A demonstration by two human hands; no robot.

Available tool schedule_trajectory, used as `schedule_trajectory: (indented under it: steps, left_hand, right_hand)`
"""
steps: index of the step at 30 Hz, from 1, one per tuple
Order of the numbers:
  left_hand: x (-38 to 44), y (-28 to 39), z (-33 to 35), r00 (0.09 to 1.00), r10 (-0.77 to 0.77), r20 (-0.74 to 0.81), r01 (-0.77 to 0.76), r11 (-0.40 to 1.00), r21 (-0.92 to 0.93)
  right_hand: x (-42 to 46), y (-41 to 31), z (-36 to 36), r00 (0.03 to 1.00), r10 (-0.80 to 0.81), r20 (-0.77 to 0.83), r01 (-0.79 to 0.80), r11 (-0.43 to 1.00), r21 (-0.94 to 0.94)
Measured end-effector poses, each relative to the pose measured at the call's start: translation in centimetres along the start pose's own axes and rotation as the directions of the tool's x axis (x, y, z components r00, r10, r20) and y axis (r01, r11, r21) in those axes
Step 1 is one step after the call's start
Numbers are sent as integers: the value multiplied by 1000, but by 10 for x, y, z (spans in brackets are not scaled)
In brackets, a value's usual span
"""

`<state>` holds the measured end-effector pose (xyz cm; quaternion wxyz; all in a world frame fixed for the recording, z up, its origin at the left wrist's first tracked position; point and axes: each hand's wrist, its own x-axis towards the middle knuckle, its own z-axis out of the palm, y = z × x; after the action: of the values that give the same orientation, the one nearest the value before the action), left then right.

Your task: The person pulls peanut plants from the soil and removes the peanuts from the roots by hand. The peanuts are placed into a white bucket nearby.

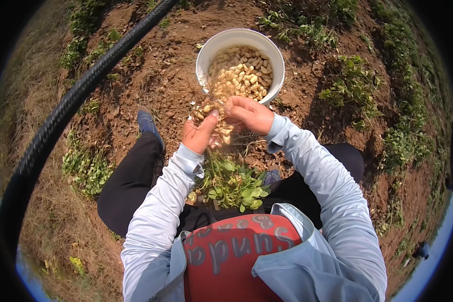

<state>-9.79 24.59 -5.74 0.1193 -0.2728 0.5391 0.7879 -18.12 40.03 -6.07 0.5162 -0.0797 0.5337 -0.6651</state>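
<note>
My left hand [201, 133] grips an uprooted peanut plant by its root end, where a cluster of peanut pods [223, 130] hangs among thin roots. Its leafy top [236, 185] droops between my legs. Against the same cluster, the fingers of my right hand [250, 114] are pinched together at the pods; whether a pod is between them is hidden. Just beyond both hands stands a white plastic bucket [278, 56], partly filled with unshelled peanuts [245, 77]. The cluster overlaps the bucket's near rim.
Reddish-brown soil [166, 64] surrounds the bucket. Pulled peanut plants [351, 87] lie to the right, with a green row [407, 124] beyond them. Dry grass [56, 211] covers the left side. My shoe [148, 122] rests left of the bucket. A black braided cable [87, 83] crosses the view's upper left.
</note>
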Motion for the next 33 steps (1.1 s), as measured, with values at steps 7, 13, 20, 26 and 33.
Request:
schedule_trajectory:
  steps: [7, 13, 20, 26, 33]
  left_hand:
    - [-6, 10, -7, 999, -46, -13, 45, 998, -47]
    - [-7, 9, -4, 999, -23, 33, 23, 999, -25]
    - [-3, 3, -11, 995, -57, 80, 66, 991, -117]
    - [2, 1, -13, 994, -82, 72, 88, 992, -92]
    - [-9, 5, -5, 973, 18, 230, 3, 996, -90]
  right_hand:
    - [-7, -18, -40, 987, 9, -160, 52, 925, 376]
    - [-3, -9, -35, 980, -12, -198, 40, 990, 136]
    - [6, 4, -6, 992, -122, 41, 127, 970, -207]
    - [5, 0, 5, 979, -173, -106, 149, 968, -204]
    - [6, -6, 2, 972, 34, -233, -30, 999, 19]
